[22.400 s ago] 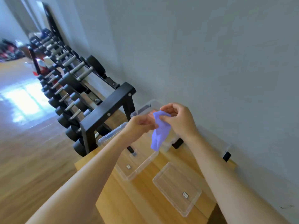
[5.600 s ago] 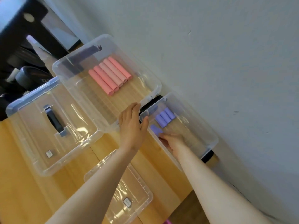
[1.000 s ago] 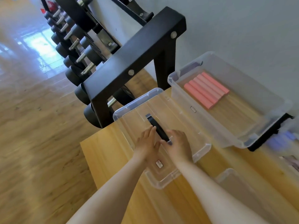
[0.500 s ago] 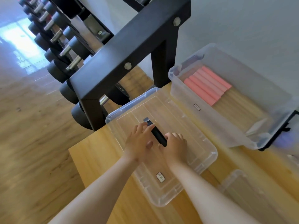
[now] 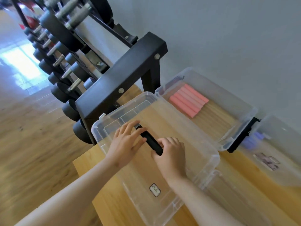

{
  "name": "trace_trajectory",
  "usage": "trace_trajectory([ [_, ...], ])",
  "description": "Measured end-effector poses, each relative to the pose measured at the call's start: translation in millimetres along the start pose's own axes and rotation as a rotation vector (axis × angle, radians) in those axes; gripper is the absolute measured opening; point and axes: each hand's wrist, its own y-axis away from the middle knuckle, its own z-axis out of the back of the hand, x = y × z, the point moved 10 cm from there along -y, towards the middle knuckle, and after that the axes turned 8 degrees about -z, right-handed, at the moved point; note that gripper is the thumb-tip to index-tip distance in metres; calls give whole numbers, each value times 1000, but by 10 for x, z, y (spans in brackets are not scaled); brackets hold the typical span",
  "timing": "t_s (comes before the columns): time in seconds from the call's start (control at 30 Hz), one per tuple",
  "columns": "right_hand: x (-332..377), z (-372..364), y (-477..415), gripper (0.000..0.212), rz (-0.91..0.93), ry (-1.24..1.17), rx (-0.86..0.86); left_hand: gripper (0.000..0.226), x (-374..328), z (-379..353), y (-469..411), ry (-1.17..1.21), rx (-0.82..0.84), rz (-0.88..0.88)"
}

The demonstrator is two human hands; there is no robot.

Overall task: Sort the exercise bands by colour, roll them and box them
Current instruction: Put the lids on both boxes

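Observation:
A big clear lid (image 5: 187, 131) with a black handle (image 5: 150, 141) lies on the wooden table (image 5: 105, 201). My left hand (image 5: 127, 144) rests flat on it, fingers spread across the handle's far end. My right hand (image 5: 171, 154) curls its fingers over the handle's near end. Behind the lid stands a large clear box (image 5: 241, 101) holding several pink rolled bands (image 5: 189, 100) side by side. At the right, blurred, a smaller clear box (image 5: 280, 144) holds purple rolled bands (image 5: 254, 139).
A black dumbbell rack (image 5: 120, 79) with several dumbbells stands just past the table's far left corner. A small clear lid (image 5: 236, 201) lies on the table to the right of my right arm. A grey wall runs behind the boxes.
Both hands slid a little further along the big lid's handle, and my right fingers have curled around its near end. The view has shifted closer.

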Motion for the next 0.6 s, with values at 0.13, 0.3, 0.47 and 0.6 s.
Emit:
trace_trajectory([
  [0.13,79,356,-221,24,26,-18,-77,53,-211,285,-277,-7,-31,-30],
  [0.3,-319,601,-659,22,-32,18,-12,46,-521,207,-893,4,-19,-47],
  [0.47,-832,707,-1015,27,-67,70,0,46,-682,-197,-1384,13,37,-48],
  [0.6,-1224,716,-1279,30,-90,120,25,51,-766,-447,-1693,37,92,-61],
])
